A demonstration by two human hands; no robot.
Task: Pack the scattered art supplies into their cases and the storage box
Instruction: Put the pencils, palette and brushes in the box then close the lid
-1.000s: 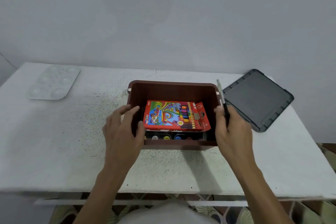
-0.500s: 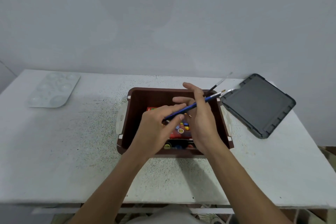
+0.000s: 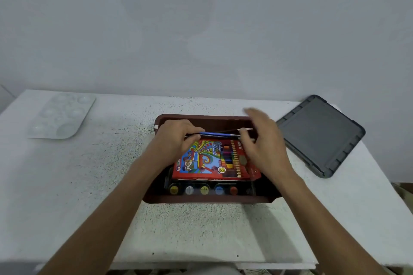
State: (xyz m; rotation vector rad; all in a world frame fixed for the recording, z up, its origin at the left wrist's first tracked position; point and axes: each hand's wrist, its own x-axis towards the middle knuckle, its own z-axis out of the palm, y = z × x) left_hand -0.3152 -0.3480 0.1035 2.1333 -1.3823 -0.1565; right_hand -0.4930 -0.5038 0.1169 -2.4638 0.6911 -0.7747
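The left hand pinches the thin blue-handled paintbrushes by one end, over the brown plastic storage box; the right hand, blurred, spreads loose fingers at their tips — contact unclear. Lower them flat between both hands, beyond the red cardboard pencil box — clear of the rim.

You have a single view, the wide-angle camera worn on your head. It faces forward and down over the desk toward the wall behind. It sits close: your left forearm and right forearm enter from the bottom edge, and the storage box is mid-frame.
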